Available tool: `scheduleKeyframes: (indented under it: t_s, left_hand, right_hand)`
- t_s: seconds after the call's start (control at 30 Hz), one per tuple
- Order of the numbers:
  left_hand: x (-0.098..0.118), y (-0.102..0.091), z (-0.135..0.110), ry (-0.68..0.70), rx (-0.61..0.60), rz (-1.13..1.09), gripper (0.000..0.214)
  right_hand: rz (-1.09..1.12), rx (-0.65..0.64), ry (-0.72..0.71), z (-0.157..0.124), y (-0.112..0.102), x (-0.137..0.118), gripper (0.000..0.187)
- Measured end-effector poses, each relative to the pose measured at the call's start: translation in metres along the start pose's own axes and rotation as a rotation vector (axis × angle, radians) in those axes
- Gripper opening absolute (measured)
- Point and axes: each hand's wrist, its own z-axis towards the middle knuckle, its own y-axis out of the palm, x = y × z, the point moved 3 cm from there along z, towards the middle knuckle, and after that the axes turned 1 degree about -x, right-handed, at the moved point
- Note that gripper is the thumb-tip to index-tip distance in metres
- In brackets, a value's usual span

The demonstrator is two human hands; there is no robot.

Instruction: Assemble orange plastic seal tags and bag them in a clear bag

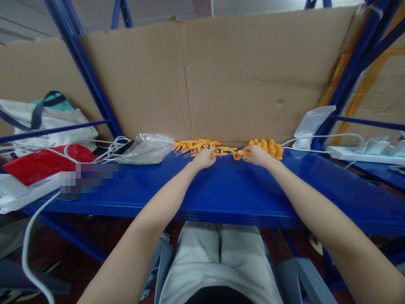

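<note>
At the back of the blue table, my left hand [205, 158] is closed on a small orange plastic piece [213, 155], mostly hidden by the fingers. To its right, my right hand [257, 156] grips an orange plastic piece with a round end [237, 156], which points left toward the other hand. Several branching orange plastic pieces [190, 145] with silvery, spiral-looking bits lie in a heap behind and left of my left hand. Behind my right hand stands a cluster of thicker, knobbly orange pieces [274, 148]. Their exact kind is too small to make out.
Upright cardboard [247, 76] closes off the back of the blue table [234, 190]. A clear plastic bag [148, 147], white cables [118, 145] and a red bag [47, 162] lie left. On the right are a translucent pouch [311, 124] and a power strip [363, 154]. Blue posts flank the table.
</note>
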Motion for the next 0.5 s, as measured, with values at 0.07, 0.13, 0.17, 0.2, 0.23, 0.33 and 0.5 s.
scheduleKeyframes:
  t_s: [0.07,0.13,0.17,0.2,0.23,0.33,0.5]
  left_hand:
    - [0.001,0.000,0.000,0.010,0.001,0.002,0.036]
    - [0.003,0.001,0.000,0.031,0.007,-0.003,0.037]
    - [0.004,0.001,0.000,0.046,0.013,-0.011,0.037]
    - [0.005,0.001,0.000,0.061,0.021,-0.022,0.037]
    - [0.007,0.002,0.000,0.078,0.029,-0.035,0.037]
    - [0.009,0.004,0.000,0.124,0.052,-0.061,0.034]
    - [0.004,0.011,0.004,0.171,0.082,-0.114,0.034]
  right_hand:
    - [0.019,0.000,-0.031,-0.001,0.000,-0.003,0.023]
    - [0.044,0.024,-0.085,-0.002,0.000,-0.008,0.025]
    - [0.053,0.038,-0.117,-0.002,0.000,-0.010,0.026]
    - [0.059,0.049,-0.148,-0.003,0.001,-0.012,0.028]
    - [0.058,0.056,-0.173,-0.003,0.002,-0.014,0.029]
    - [0.031,0.073,-0.215,-0.002,0.006,-0.014,0.030]
    - [0.015,0.101,-0.253,0.000,0.010,-0.010,0.028]
